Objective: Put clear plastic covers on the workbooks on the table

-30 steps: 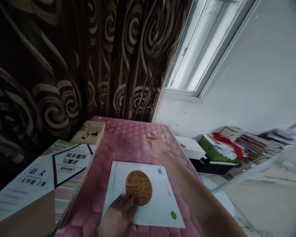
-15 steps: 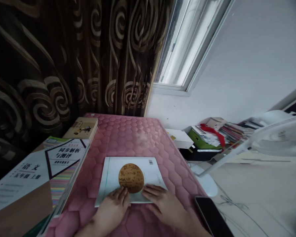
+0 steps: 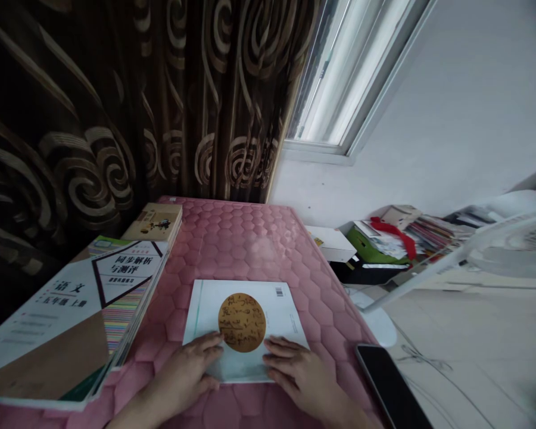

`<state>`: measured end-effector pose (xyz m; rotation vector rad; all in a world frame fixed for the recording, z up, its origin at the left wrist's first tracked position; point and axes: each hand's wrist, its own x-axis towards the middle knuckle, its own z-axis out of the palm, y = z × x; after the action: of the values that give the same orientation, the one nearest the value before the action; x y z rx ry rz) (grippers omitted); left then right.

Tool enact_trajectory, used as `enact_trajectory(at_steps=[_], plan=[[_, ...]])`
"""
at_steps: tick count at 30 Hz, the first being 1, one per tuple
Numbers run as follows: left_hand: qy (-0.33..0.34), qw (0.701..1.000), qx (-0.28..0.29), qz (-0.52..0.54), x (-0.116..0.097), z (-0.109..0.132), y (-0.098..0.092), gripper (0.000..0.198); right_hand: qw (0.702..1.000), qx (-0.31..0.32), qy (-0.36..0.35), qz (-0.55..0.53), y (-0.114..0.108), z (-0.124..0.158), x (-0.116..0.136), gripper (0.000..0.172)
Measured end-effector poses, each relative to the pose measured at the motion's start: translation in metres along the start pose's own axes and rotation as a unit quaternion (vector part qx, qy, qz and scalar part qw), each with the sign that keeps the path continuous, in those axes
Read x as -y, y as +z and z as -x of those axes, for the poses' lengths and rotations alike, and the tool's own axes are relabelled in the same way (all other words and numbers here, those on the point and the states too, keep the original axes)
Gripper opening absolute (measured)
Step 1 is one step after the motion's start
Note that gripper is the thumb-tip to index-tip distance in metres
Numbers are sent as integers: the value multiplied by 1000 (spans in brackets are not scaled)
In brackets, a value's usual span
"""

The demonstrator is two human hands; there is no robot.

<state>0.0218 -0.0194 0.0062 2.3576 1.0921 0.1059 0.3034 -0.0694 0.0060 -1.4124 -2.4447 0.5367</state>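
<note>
A thin white book [image 3: 205, 304] with a brown disc of dark handwriting and a barcode on its cover lies flat on the pink quilted surface [image 3: 232, 238]. My left hand [image 3: 192, 363] rests on the book's lower left part, fingertips by the disc's edge, thumb apart near the bottom edge. On the lower right part lies my right hand [image 3: 297, 369], its fingers stretched out and pointing left. Both hands are open and press on the cover without gripping it. Parts of the book's left and bottom edges are hidden under them.
Workbooks [image 3: 71, 322] are stacked at left, with a tan book [image 3: 154, 221] behind them. A black phone [image 3: 390, 381] lies at the right edge. Beyond stand a white fan [image 3: 433, 268], a white box [image 3: 333, 243] and piled papers [image 3: 379, 241]. A patterned curtain [image 3: 196, 101] hangs behind.
My left hand has shifted left and its thumb has spread away from the fingers. My right hand has slid slightly right. The whole view has tilted a little.
</note>
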Motion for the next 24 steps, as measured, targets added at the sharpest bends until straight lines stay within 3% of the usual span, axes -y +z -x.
enact_trajectory(at_steps=[4, 7, 11, 14, 17, 21, 24], plan=[[-6, 999, -9, 38, -5, 2, -10, 28, 1000, -16, 6, -26, 0, -2, 0, 28], [-12, 996, -64, 68, 1, 5, -18, 27, 996, -39, 78, -3, 2, -3, -4, 29], [-95, 973, -165, 128, 27, 0, -28, 26, 985, -97, 127, 59, -5, -13, -13, 34], [-125, 934, -269, 201, 47, -21, -32, 33, 971, -162, 112, 134, -23, -32, -19, 36], [-159, 905, -335, 207, 55, -51, -37, 32, 949, -211, 108, 205, -42, -60, -19, 34], [-216, 894, -352, 172, 55, -88, -44, 22, 944, -253, 69, 199, -45, -108, -11, 28], [-243, 885, -341, 204, 59, -103, -49, 16, 967, -207, 22, 145, -27, -142, 1, 32]])
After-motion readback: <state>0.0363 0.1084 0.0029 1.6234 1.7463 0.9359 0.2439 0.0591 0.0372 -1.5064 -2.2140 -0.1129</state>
